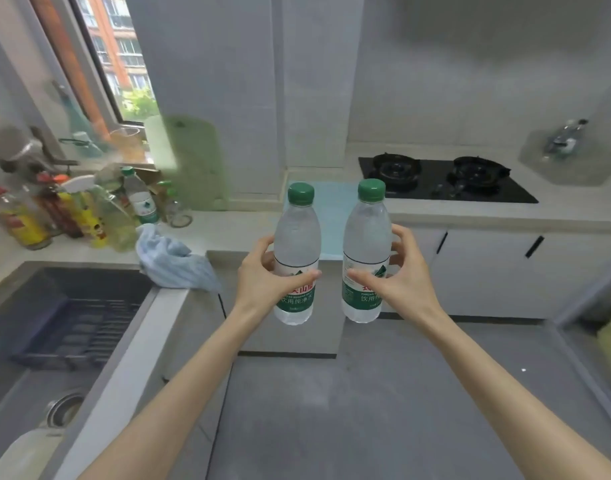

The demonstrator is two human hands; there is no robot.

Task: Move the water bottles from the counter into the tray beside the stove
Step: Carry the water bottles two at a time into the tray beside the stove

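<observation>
Now both hands are raised in front of the person, each wrapped around a clear water bottle with a green cap. The left hand (262,277) curls around the left water bottle (297,233) at its label, thumb across the front and fingers behind. The right hand (403,277) holds the right water bottle (366,233) the same way. Both bottles stand upright in the air, side by side with a narrow gap between them, above the floor and clear of the desk (245,230).

Behind them, seen through the gap, a pale blue tray (332,220) lies on the desk in the corner, just left of the black two-burner gas stove (446,183). I cannot tell whether anything is in it, as the bottles hide much of it.

Along the desk to the left, a third water bottle (141,197) with a green cap stands among sauce bottles (37,216) near a green cutting board (193,161) that leans against the wall. A crumpled blue cloth (172,263) lies at the desk's edge beside the sink (30,386), which holds a dark dish rack (79,332).
</observation>
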